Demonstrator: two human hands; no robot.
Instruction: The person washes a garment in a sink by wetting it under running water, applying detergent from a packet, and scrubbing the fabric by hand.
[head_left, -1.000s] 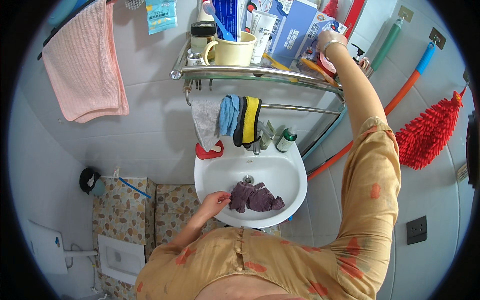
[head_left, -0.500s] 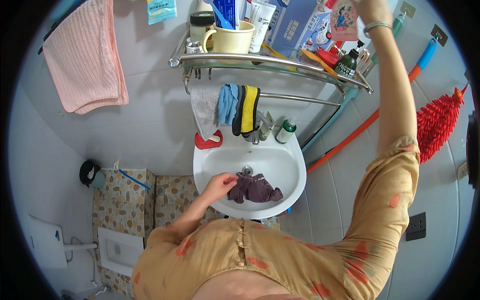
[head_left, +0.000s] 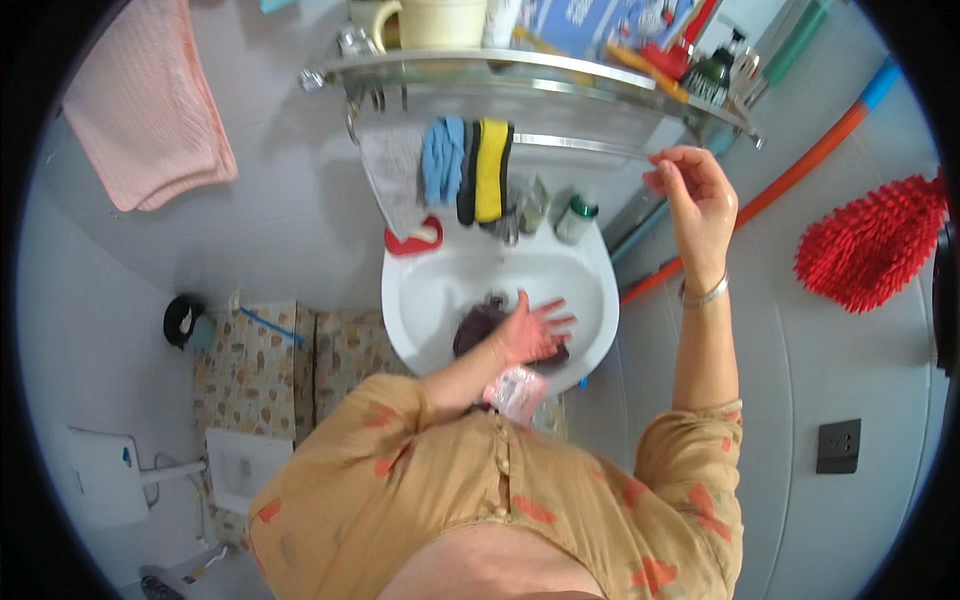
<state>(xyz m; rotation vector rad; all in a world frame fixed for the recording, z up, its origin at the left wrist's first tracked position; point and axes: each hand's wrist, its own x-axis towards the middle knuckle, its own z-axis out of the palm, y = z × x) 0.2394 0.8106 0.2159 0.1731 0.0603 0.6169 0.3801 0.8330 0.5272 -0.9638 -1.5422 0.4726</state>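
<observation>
My left hand (head_left: 533,332) is open, palm up with fingers spread, over the white sink (head_left: 598,300). Beneath it, a dark purple cloth (head_left: 478,330) lies bunched in the basin and is partly hidden. A pink packet (head_left: 515,393), slightly blurred, is by the sink's front rim, just below my left wrist and apart from my right hand. My right hand (head_left: 697,195) is raised right of the sink, below the shelf. Its fingers are curled, the tips close to the thumb, with nothing visible between them.
A glass shelf (head_left: 560,68) carries a cream mug (head_left: 437,24), boxes and a dark pump bottle (head_left: 712,78). Cloths (head_left: 489,170) hang from its rail. A green-capped bottle (head_left: 576,219) and a red soap dish (head_left: 414,240) sit on the sink. A red duster (head_left: 870,245) hangs at right.
My right hand has come down from the shelf, and the pink packet has left it, now lower by the sink's front. My left hand has moved right and spread its fingers.
</observation>
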